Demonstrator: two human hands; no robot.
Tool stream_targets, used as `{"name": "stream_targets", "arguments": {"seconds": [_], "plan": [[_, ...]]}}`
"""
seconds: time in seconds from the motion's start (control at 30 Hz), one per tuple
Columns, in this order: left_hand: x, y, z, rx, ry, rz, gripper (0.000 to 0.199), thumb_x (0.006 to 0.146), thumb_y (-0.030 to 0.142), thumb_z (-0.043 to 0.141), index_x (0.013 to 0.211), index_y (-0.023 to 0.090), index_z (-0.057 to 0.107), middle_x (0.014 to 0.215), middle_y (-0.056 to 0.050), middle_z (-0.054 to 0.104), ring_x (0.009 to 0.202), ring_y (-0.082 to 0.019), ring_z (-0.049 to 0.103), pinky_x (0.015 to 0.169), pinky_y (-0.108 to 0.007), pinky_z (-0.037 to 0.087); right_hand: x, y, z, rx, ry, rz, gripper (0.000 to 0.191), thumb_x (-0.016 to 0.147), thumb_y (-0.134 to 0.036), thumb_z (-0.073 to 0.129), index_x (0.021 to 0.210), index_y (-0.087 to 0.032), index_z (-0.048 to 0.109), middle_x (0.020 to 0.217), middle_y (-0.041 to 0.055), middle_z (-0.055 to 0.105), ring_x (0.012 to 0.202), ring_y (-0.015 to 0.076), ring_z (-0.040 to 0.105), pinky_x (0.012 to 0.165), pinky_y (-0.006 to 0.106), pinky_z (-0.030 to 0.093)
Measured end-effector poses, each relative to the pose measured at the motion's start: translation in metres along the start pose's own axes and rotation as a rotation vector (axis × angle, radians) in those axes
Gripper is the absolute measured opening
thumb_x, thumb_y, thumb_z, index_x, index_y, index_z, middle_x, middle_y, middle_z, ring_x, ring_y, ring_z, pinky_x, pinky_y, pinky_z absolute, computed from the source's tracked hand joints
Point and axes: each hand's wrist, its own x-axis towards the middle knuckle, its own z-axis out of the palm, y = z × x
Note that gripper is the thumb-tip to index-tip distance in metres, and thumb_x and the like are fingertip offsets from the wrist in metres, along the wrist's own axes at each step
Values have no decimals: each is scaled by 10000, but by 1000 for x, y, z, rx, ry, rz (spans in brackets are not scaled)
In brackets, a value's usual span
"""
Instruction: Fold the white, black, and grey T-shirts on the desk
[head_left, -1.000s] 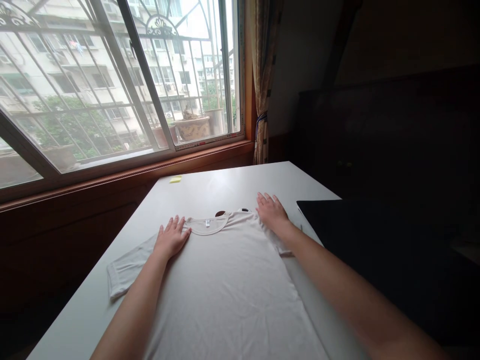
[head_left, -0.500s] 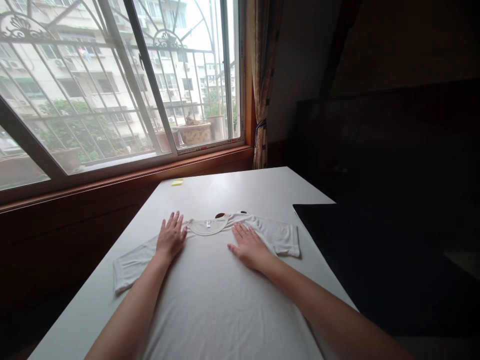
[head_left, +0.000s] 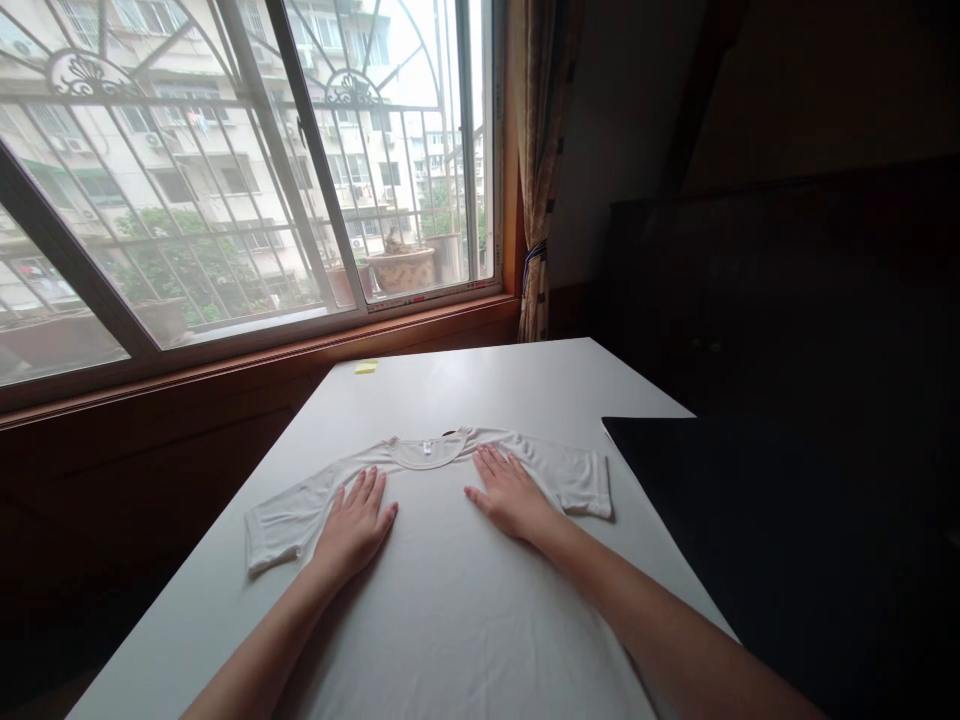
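Note:
A white short-sleeved T-shirt (head_left: 450, 570) lies spread on the white table (head_left: 510, 380), its round collar toward the far side and both sleeves out sideways. My left hand (head_left: 356, 525) rests flat on the shirt's upper left part, below the shoulder, with its fingers extended. On the other side of the collar, my right hand (head_left: 510, 492) lies flat on the upper right chest, fingers stretched out and thumb apart. Neither hand grips the fabric. Just behind the collar, a small dark reddish-brown spot (head_left: 448, 433) shows, too little of it to identify.
Yellow sticky notes (head_left: 366, 367) lie near the table's far left corner. A black sheet or surface (head_left: 675, 500) borders the table's right side. Beyond the table are a window with bars and a tied curtain (head_left: 534, 270).
My left hand has moved from the shoulder edge down and right onto the shirt's chest. My right hand stays in nearly the same place on the fabric. The whole view has shifted slightly.

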Motion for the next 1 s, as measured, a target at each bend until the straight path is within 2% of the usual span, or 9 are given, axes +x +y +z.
{"name": "stream_targets", "arguments": {"seconds": [0.17,0.43,0.73,1.0], "plan": [[28,5,-6,-19,-12,-3,708,1043,549,233,1639,168,247,1718,-71,141,1598,-269,108,1283,-530,140,19,14,-3,-15,1,16,835,1015,-636,219,1653,-98,213,1727,91,115,1601,246,78,1288,464,1],[64,9,-5,-34,-6,-5,714,1041,556,224,1639,167,240,1720,-81,146,1600,-267,105,1281,-545,132,53,40,-9,-22,-25,59,821,1011,-631,217,1660,-129,200,1731,80,121,1601,242,74,1283,456,-8],[89,10,-5,-56,18,0,700,1044,548,223,1633,171,261,1720,-90,143,1599,-281,118,1270,-567,142,79,51,-16,-10,-40,65,798,1013,-612,219,1662,-149,195,1734,69,130,1600,233,70,1279,452,6],[106,9,0,-75,28,-11,693,1041,563,234,1627,196,280,1724,-86,155,1597,-287,130,1270,-561,129,94,61,-12,-16,-39,71,810,1009,-618,220,1663,-140,185,1736,72,131,1600,240,55,1278,460,5]]}}
